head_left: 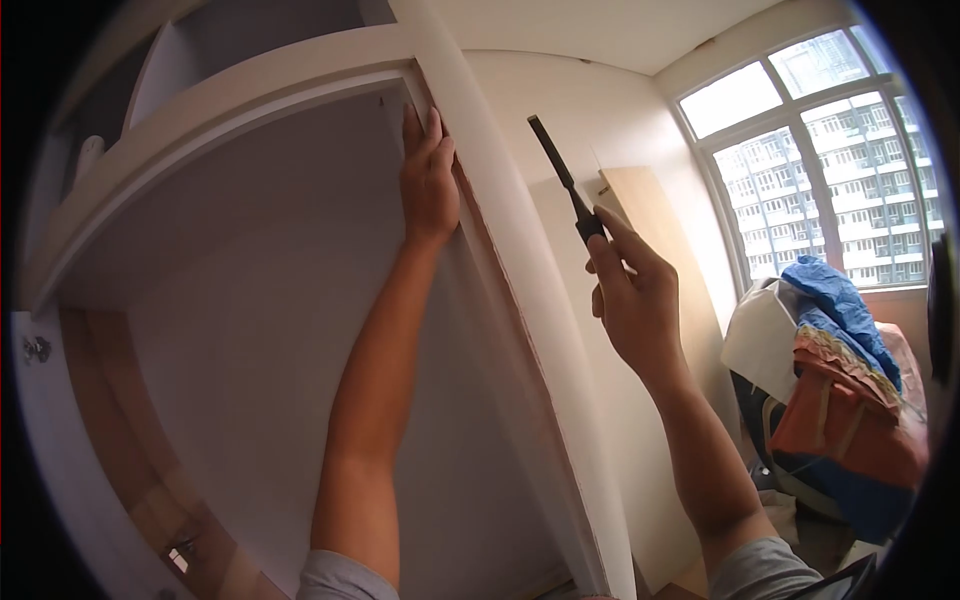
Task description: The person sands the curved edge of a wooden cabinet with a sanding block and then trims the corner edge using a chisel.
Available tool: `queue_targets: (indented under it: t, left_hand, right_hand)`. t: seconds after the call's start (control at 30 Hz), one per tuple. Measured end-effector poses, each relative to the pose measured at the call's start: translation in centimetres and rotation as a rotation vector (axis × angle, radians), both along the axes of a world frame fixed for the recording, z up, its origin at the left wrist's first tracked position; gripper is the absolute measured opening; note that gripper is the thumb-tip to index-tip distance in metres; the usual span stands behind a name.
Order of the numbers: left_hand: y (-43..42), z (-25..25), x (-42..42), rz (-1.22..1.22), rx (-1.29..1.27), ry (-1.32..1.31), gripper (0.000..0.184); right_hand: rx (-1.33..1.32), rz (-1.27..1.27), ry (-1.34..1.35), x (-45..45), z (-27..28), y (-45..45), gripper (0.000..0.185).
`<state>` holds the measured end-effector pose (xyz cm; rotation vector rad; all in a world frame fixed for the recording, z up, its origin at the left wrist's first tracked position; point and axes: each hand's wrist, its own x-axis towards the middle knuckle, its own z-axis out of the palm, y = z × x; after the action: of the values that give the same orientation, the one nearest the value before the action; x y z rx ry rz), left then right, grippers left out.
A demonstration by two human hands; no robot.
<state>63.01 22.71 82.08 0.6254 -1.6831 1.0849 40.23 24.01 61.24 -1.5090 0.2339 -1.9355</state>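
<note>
Raised high, my left hand (431, 185) rests against the inner edge of a white cabinet frame (500, 210), close to its upper corner. Its fingers point up and are partly spread, with nothing visible in them. Right of the frame, my right hand (640, 300) is wrapped round the dark handle of a chisel (552, 153). The chisel's flat dark blade points up and to the left, apart from the frame. A thin reddish-brown strip shows along the frame's edge beside my left hand.
Upper cabinet compartments (250, 35) are above the large opening. A light wooden board (665, 250) leans on the wall at the right. Beneath the window (820, 150) lies a heap of blue and orange sheeting (840, 410). A hinge (37, 349) shows at far left.
</note>
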Motion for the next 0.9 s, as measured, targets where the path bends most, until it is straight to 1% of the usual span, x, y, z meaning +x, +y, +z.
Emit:
queue_targets:
  t: [0.03,0.1,0.17,0.2,0.27,0.33,0.4,0.57,0.63,0.77,0.87,0.9]
  left_hand:
    - [0.8,-1.2,-0.9,-0.086,0.074,0.068,0.057]
    - [1.5,-2.9,-1.6,-0.099,0.098,0.1,0.057]
    - [1.6,-4.1,-1.6,-0.112,0.118,0.13,0.056]
    - [1.5,-4.5,-1.5,-0.11,0.098,0.108,0.055]
    - [1.4,-5.6,-1.3,-0.094,0.079,0.085,0.054]
    - [1.3,-6.7,-1.4,-0.117,0.059,0.09,0.054]
    - [1.2,-8.0,-1.6,-0.102,0.065,0.103,0.053]
    - [1.3,-11.8,-1.3,-0.063,0.056,0.106,0.05]
    - [1.5,-13.8,-1.3,-0.009,0.046,0.085,0.049]
    - [1.9,-17.7,-1.0,-0.08,0.082,0.084,0.05]
    - [2.7,-20.3,-0.7,-0.088,0.116,0.068,0.052]
    - [3.1,-21.0,-0.5,0.007,0.069,-0.008,0.053]
  right_hand:
    - [0.003,0.02,0.012,0.1,-0.6,-0.1,0.046]
    - [0.01,0.055,0.021,0.7,-1.7,-0.9,0.045]
    - [-0.132,-0.013,-0.076,1.9,-2.8,-2.3,0.043]
    - [-0.13,0.002,-0.082,2.2,-3.2,-2.6,0.043]
    - [-0.258,-0.103,-0.088,2.7,-4.1,-2.9,0.04]
    - [-0.292,-0.108,-0.111,3.4,-4.8,-2.6,0.039]
    - [-0.38,-0.217,-0.096,3.8,-5.5,-2.5,0.041]
    - [-0.407,-0.191,-0.123,5.1,-7.0,-2.3,0.044]
    - [-0.421,-0.213,-0.12,5.3,-7.4,-1.9,0.045]
    - [-0.417,-0.244,-0.068,5.7,-8.5,-1.3,0.045]
    - [-0.424,-0.257,-0.051,5.9,-9.3,-0.9,0.045]
    - [-0.416,-0.269,-0.028,5.9,-9.7,-0.7,0.045]
